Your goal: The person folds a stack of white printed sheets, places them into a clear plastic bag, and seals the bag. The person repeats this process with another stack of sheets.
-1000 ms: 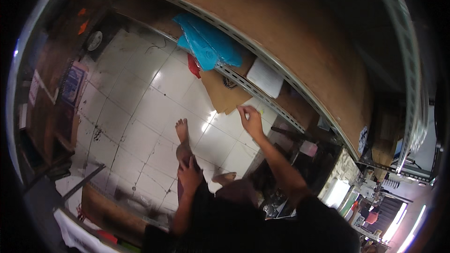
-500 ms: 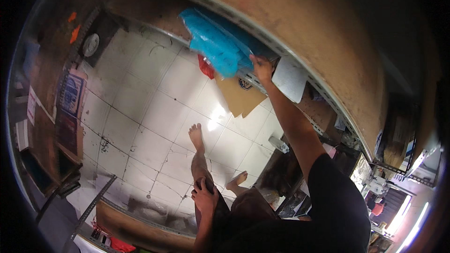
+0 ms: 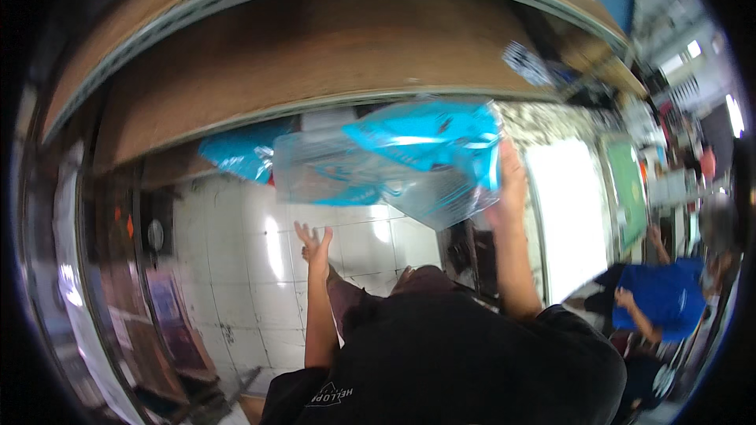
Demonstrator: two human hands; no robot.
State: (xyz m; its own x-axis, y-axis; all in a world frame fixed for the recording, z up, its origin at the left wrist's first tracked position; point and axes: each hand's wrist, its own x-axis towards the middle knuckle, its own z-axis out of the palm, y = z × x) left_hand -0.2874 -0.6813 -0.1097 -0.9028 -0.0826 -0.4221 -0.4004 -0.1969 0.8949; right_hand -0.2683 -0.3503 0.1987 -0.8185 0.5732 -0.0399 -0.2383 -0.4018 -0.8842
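My right hand (image 3: 510,177) grips the right end of a stack of see-through plastic bags with blue print (image 3: 425,138). The stack is held up in front of the shelf, slightly blurred, with its far end reaching left. Below it, my left hand (image 3: 315,244) is open, fingers spread, touching nothing. More blue plastic (image 3: 244,153) lies on the low shelf to the left, partly behind the held bags.
Wooden shelves with metal edges (image 3: 331,39) run across the front. A white tiled floor (image 3: 252,267) lies below. On the right are a bright white panel (image 3: 567,212), a green board (image 3: 628,189) and a person in a blue shirt (image 3: 657,295).
I have straightened up, and the view has swung to the right. My right hand has lifted the blue-printed bags off the low shelf. My left hand has left my knee and opened.
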